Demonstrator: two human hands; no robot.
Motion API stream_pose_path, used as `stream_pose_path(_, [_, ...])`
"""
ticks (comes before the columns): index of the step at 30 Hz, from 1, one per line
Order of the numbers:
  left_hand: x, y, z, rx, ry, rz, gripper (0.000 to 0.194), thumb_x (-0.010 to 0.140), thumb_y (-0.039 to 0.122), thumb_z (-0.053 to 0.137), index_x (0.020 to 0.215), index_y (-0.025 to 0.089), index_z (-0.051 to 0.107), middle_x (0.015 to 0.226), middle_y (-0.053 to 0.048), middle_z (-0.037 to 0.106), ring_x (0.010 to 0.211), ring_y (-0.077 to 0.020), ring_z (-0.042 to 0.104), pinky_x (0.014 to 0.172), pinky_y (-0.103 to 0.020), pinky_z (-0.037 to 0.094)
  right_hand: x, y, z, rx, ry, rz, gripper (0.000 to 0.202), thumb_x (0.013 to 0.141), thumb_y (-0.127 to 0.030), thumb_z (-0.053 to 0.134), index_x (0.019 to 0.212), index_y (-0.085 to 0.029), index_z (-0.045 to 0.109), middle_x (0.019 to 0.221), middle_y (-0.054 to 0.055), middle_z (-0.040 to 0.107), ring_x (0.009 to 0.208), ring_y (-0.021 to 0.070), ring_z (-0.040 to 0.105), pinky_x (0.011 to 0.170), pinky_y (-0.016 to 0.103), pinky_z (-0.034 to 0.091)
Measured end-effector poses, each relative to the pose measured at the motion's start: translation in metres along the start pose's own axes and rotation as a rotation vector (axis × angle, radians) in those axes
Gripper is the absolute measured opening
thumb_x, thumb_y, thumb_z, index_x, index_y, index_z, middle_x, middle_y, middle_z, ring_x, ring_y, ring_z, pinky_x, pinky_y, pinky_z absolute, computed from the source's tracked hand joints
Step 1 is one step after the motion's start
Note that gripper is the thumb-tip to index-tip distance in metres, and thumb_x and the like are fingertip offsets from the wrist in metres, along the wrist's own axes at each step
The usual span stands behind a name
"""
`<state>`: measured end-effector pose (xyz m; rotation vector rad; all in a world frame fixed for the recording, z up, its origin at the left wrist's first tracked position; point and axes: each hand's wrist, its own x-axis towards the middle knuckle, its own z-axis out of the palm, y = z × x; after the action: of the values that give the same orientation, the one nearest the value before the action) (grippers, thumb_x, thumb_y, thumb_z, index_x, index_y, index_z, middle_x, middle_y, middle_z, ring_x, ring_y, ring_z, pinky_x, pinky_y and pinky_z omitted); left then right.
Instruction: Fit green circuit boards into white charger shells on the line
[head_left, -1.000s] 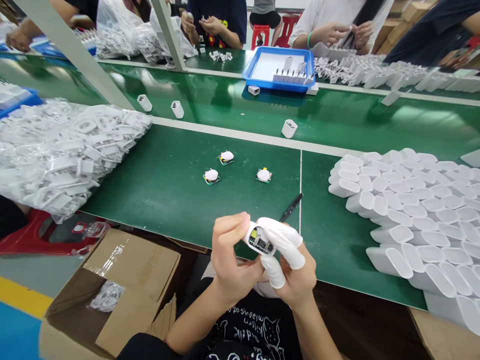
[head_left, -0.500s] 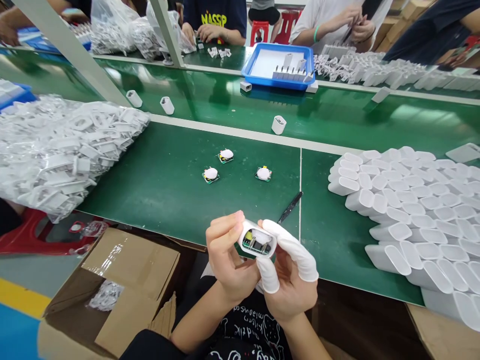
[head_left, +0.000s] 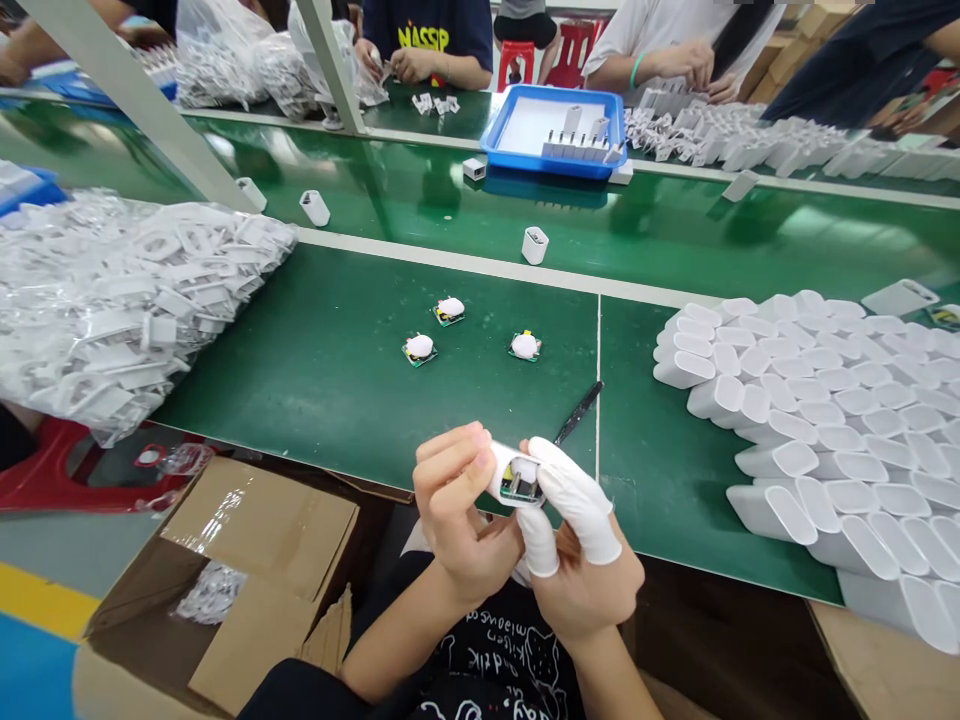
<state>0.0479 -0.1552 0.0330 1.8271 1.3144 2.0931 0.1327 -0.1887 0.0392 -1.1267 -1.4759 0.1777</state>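
A white charger housing (head_left: 507,474) is held between both hands above the bench's near edge, its open end facing up and toward me. Inside it a green circuit board with a white blob shows. My left hand (head_left: 457,490) grips the housing's left side with closed fingers. My right hand (head_left: 577,530), with white finger cots on thumb and fingers, pinches its right side at the rim. Ahead lie three circuit boards (head_left: 419,348) with white blobs on top. Black tweezers (head_left: 579,412) rest just beyond my right hand.
Many empty white housings (head_left: 795,420) stand packed at the right. A clear bag of white plastic parts (head_left: 127,300) lies at the left. Housings ride on the green belt (head_left: 420,210) beyond, near a blue tray (head_left: 491,135). An open cardboard box (head_left: 262,540) sits below left. Co-workers sit opposite.
My right fingers have moved further over the housing's open end, and the housing has turned slightly. Housings on the belt have shifted left. Another board has appeared at the far right.
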Motion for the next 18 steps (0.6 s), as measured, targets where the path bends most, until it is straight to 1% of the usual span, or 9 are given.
stream_pose_path(3, [0.000,0.002,0.000,-0.022,-0.053,-0.076,0.025,0.094,0.035,0.062,0.114,0.022,0.056,0.104,-0.006,0.060,0.100,-0.0248,0.066,0.081,-0.049,0.061,0.003,0.003,-0.002,0.142,-0.023,0.095,0.028,0.090,-0.018,0.065,0.118,-0.022,0.062,0.115,0.012,0.072,0.107,0.0257,0.071,0.086,0.043,0.065])
stream_pose_path(5, [-0.001,0.002,-0.001,-0.021,-0.072,-0.101,0.026,0.093,0.040,0.062,0.114,0.025,0.056,0.103,-0.006,0.061,0.099,-0.0253,0.067,0.080,-0.049,0.062,0.006,0.005,-0.004,0.147,-0.067,0.085,0.030,0.091,-0.019,0.064,0.120,-0.023,0.061,0.114,0.011,0.071,0.106,0.0263,0.071,0.085,0.043,0.065])
stream_pose_path(7, [-0.002,0.000,-0.002,-0.024,-0.083,-0.087,0.030,0.090,0.040,0.065,0.115,0.026,0.056,0.103,-0.005,0.061,0.097,-0.0243,0.068,0.079,-0.046,0.062,0.009,0.005,-0.008,0.079,-0.108,0.010,0.033,0.091,-0.018,0.063,0.124,-0.024,0.060,0.114,0.011,0.072,0.106,0.0257,0.071,0.084,0.041,0.065])
stream_pose_path(10, [-0.005,-0.005,-0.004,-0.053,-0.100,-0.060,0.037,0.086,0.030,0.071,0.118,0.022,0.055,0.107,-0.007,0.061,0.100,-0.0227,0.066,0.081,-0.041,0.061,0.013,0.005,-0.011,-0.046,-0.118,-0.103,0.035,0.090,-0.013,0.062,0.124,-0.023,0.061,0.114,0.011,0.072,0.104,0.0249,0.071,0.083,0.039,0.065])
stream_pose_path(12, [-0.007,-0.008,-0.004,-0.069,-0.126,-0.045,0.039,0.086,0.029,0.071,0.121,0.021,0.055,0.109,-0.008,0.062,0.102,-0.0229,0.065,0.081,-0.040,0.060,0.014,0.005,-0.012,-0.047,-0.124,-0.087,0.035,0.090,-0.014,0.062,0.123,-0.023,0.061,0.112,0.010,0.072,0.102,0.0250,0.071,0.081,0.040,0.065])
stream_pose_path(15, [-0.009,-0.010,-0.004,-0.082,-0.145,-0.010,0.041,0.086,0.032,0.071,0.123,0.022,0.054,0.108,-0.007,0.061,0.103,-0.0235,0.064,0.082,-0.040,0.059,0.014,0.006,-0.013,0.005,-0.138,-0.029,0.033,0.089,-0.016,0.063,0.122,-0.024,0.059,0.108,0.009,0.072,0.100,0.0248,0.071,0.079,0.039,0.065])
stream_pose_path(18, [-0.008,-0.011,-0.002,-0.081,-0.134,0.020,0.039,0.087,0.029,0.070,0.122,0.022,0.055,0.107,-0.007,0.061,0.102,-0.0230,0.064,0.083,-0.040,0.058,0.016,0.006,-0.014,-0.035,-0.151,-0.069,0.036,0.090,-0.014,0.062,0.124,-0.023,0.059,0.109,0.009,0.071,0.101,0.0242,0.071,0.080,0.038,0.065])
